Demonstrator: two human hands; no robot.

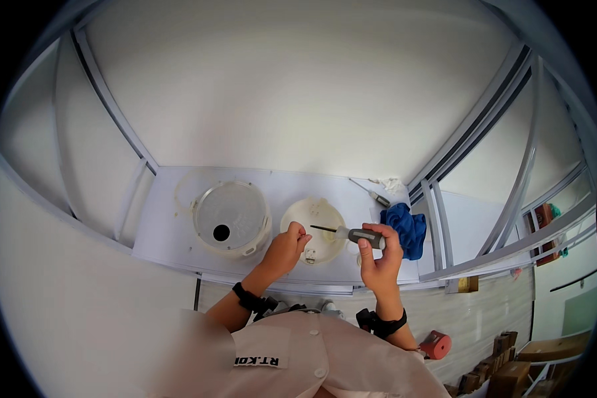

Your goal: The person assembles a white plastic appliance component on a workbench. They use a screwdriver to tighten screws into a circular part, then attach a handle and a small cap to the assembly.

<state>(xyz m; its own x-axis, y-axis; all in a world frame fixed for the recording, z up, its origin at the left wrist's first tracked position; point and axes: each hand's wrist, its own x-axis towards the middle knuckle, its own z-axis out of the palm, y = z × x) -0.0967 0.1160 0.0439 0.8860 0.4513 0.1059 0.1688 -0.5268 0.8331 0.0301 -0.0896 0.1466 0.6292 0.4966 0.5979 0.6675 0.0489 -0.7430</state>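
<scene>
My right hand (382,251) grips a grey-handled screwdriver (353,233) held level, its dark shaft pointing left over a round cream-coloured lid part (320,213) on the white table (166,225). My left hand (286,249) rests on the near left edge of that part, with its fingertips pinched close to the screwdriver tip. Whether the fingers hold something small I cannot tell. To the left sits a round white appliance body (232,217) with a metal top plate and a dark hole.
A crumpled blue cloth (404,227) lies right of my right hand. A second screwdriver (374,194) and a bit of white paper lie at the table's far right. Metal frame rails rise on both sides. Cardboard boxes and a red object (436,345) stand on the floor lower right.
</scene>
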